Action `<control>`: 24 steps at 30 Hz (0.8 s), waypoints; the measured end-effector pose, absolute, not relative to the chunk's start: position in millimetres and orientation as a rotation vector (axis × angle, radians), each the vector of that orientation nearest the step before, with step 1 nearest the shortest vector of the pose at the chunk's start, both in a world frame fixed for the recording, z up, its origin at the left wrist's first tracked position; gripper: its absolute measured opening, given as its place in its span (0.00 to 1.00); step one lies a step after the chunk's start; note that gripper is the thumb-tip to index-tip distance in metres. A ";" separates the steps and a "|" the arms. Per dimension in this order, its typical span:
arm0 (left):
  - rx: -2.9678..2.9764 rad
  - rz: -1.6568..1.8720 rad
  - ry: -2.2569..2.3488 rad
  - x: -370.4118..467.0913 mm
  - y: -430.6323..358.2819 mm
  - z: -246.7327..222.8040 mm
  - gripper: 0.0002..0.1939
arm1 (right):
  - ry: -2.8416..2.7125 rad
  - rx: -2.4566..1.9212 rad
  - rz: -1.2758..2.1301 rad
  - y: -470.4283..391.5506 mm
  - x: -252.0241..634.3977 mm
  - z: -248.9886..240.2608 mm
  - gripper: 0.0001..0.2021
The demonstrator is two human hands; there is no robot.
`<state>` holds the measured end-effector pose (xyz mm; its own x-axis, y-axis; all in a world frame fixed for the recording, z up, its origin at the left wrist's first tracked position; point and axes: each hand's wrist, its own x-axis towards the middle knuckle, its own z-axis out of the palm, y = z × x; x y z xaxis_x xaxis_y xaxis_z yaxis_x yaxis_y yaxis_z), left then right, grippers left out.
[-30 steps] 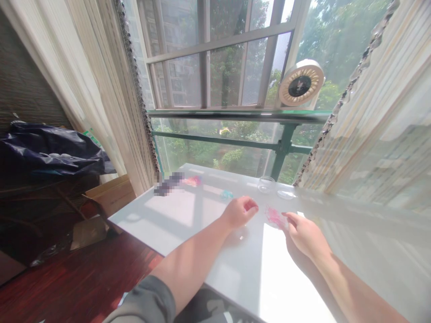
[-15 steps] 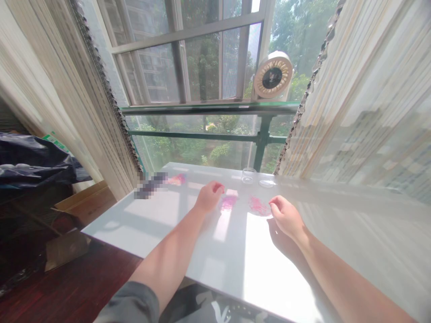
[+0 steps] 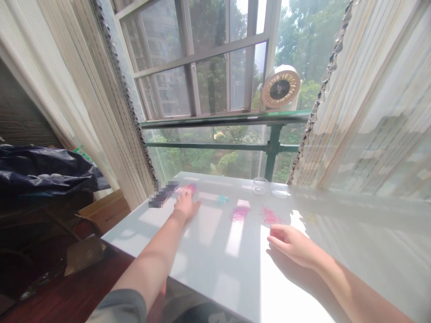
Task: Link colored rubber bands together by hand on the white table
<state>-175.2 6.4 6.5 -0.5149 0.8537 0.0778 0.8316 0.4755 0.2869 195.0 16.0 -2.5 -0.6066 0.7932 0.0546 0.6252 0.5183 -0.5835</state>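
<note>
My left hand (image 3: pixel 186 205) reaches to the far left of the white table (image 3: pixel 202 251). Its fingers are spread, with the tips at a pile of mixed pink and orange small pieces (image 3: pixel 191 187), partly covered by the hand. My right hand (image 3: pixel 290 242) hovers low over the sunlit tabletop, thumb and fingers apart, and I see nothing in it. Just beyond it lies a loose heap of tiny pink pieces (image 3: pixel 270 215). Further left are a purple heap (image 3: pixel 240 214) and a small teal heap (image 3: pixel 222 199). The pieces are too fine to name.
A clear round container (image 3: pixel 260 185) and a clear lid (image 3: pixel 280 193) stand near the back edge. Faint yellow pieces (image 3: pixel 310 218) lie to the right. A pixelated dark object (image 3: pixel 164 194) is at the back left. A fan (image 3: pixel 281 86) sits by the window, between curtains.
My left hand has moved from beside the purple heap to the mixed pile at the left. The right hand has drawn back from the pink heap and its pinch has opened. The view has shifted.
</note>
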 end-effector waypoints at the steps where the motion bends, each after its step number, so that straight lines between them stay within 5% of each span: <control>1: 1.518 0.408 2.639 -179.3 7.3 5.2 0.30 | -2.444 -1.188 0.758 16.3 195.1 -2.9 0.14; 16: 1.527 0.540 2.733 -192.4 23.3 -8.7 0.29 | -2.494 -1.260 0.791 13.5 196.0 -0.6 0.15; 24: 1.490 0.770 2.654 -213.1 15.6 -13.7 0.18 | -2.497 -1.249 0.786 14.3 196.6 -1.5 0.14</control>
